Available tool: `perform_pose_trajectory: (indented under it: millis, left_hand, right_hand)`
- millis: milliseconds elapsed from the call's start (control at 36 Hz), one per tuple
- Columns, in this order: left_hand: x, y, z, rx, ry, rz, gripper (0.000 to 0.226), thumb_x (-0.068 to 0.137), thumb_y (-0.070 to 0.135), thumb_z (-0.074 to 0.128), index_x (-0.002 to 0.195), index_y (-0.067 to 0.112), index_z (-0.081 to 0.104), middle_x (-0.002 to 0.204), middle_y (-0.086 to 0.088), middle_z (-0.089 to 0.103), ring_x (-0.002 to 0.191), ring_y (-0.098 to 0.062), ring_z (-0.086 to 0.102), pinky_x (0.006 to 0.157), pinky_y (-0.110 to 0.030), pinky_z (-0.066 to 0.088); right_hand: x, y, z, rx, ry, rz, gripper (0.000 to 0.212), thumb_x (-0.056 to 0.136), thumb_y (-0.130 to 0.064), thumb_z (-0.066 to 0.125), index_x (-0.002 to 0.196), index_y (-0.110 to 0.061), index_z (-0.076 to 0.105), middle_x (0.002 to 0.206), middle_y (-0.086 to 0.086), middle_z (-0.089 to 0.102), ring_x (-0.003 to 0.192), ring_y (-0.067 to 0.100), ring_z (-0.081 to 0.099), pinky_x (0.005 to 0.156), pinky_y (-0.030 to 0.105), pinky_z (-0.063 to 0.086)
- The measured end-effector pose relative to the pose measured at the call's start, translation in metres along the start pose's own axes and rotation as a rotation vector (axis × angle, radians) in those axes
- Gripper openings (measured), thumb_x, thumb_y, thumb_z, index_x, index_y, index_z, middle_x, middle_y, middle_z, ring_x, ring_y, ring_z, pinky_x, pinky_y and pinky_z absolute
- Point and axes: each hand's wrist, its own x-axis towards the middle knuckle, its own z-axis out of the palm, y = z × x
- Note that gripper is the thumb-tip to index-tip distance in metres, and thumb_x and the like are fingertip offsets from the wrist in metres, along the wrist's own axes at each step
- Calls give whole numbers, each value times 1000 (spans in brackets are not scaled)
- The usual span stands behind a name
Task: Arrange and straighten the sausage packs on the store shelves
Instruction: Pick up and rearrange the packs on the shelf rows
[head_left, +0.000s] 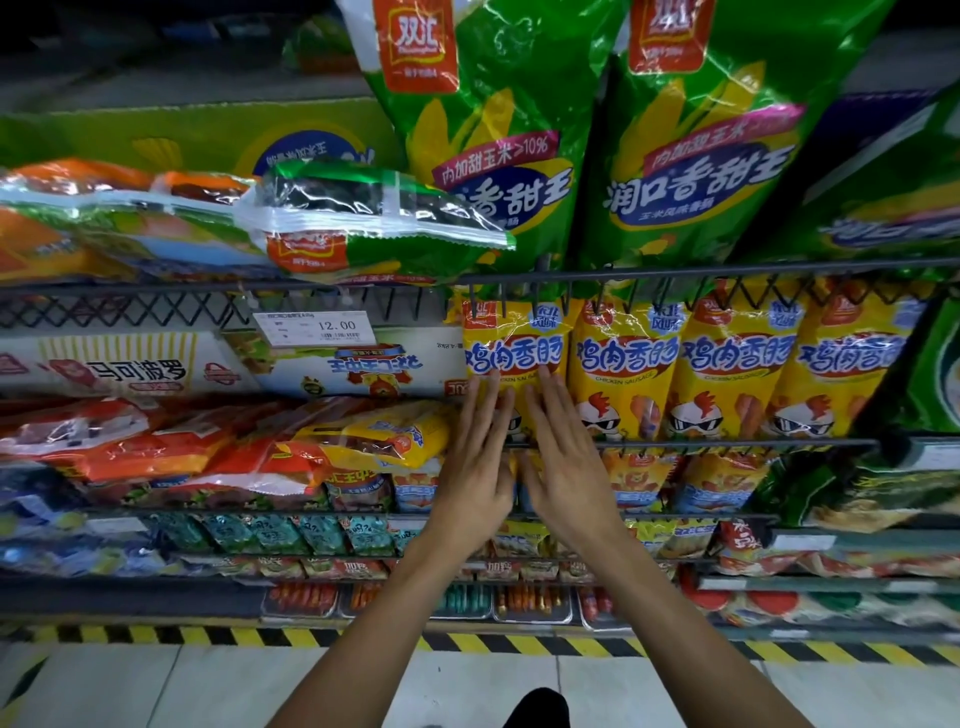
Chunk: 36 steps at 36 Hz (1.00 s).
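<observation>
Hands (475, 457) (566, 462) cover yellow pack's (511, 338) lower half (print hidden).

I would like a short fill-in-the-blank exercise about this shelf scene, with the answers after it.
1. Both hands, left hand and right hand, lie flat on a ____ plastic chicken sausage pack.
2. The white price tag reads ____.
3. The large green plastic corn sausage bags hang ____ the yellow packs.

Answers: yellow; 12.00; above
</observation>
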Motion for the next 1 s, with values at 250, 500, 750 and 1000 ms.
perform_pose_trajectory:
  millis: [250, 500, 750, 1000]
  left_hand:
    - [-13, 9, -14, -90, -30, -39, 67, 99, -4, 56, 158, 18, 34, 171, 1, 10, 158, -21, 2, 120, -12, 16]
    - [-81, 9, -39, -154, 11, -435, 54, 106, 14, 50, 151, 42, 39, 160, 24, 26, 149, 5, 21, 109, -3, 25]
    - [-107, -30, -80, -133, 63, -773, 68, 105, 36, 50, 162, 24, 15, 167, 5, 22, 153, -16, 23, 123, -34, 24]
    - [-103, -58, -84, -313, -131, -669, 78, 101, 52, 45, 163, 27, 5, 167, 8, 19, 152, -17, 26, 120, -32, 27]
  right_hand:
    - [-3, 4, -5, 113, -12, 33, 63, 99, -20, 62, 155, -11, 36, 169, -1, 15, 157, 16, 9, 125, 43, 24]
    - [-15, -8, -4, 416, -96, 32, 59, 100, -28, 61, 154, -24, 38, 161, -11, 33, 152, 8, 22, 124, 38, 26]
    - [3, -55, 20, 434, -249, -40, 65, 99, -37, 62, 155, -39, 28, 157, -22, 28, 145, -9, 17, 116, 14, 18]
    - [25, -81, 42, 326, -92, 77, 60, 90, -20, 76, 144, -24, 50, 141, -9, 50, 135, 9, 41, 113, 35, 40]
